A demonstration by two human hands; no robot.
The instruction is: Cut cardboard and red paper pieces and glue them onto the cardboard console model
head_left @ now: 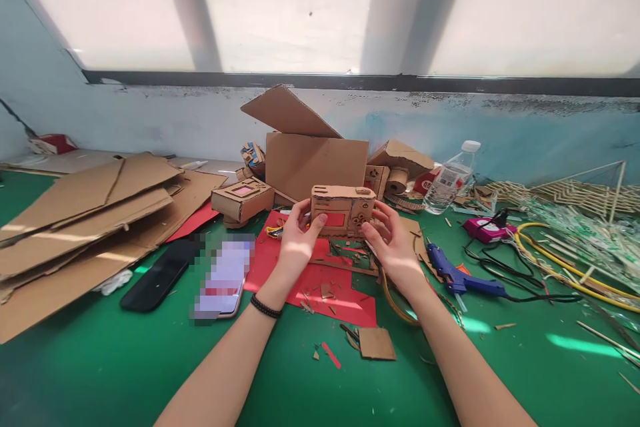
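A cardboard model camera (343,203) is held up just above the green table, its face with a red rectangle and small round buttons turned toward me. My left hand (300,233) grips its left end, thumb on the front near the red rectangle. At the right end my right hand (393,240) is closed on it, thumb by the buttons. Beneath it lies red paper (325,287), strewn with cardboard scraps and a cut strip. The fingers behind the model are partly hidden.
Cardboard sheets (85,213) are stacked at left, near a black phone-shaped object (160,277) and a lit phone (225,280). A second cardboard model (243,199) stands behind. To the right are a blue glue gun (463,278), a water bottle (453,177) and a yellow hoop (530,260).
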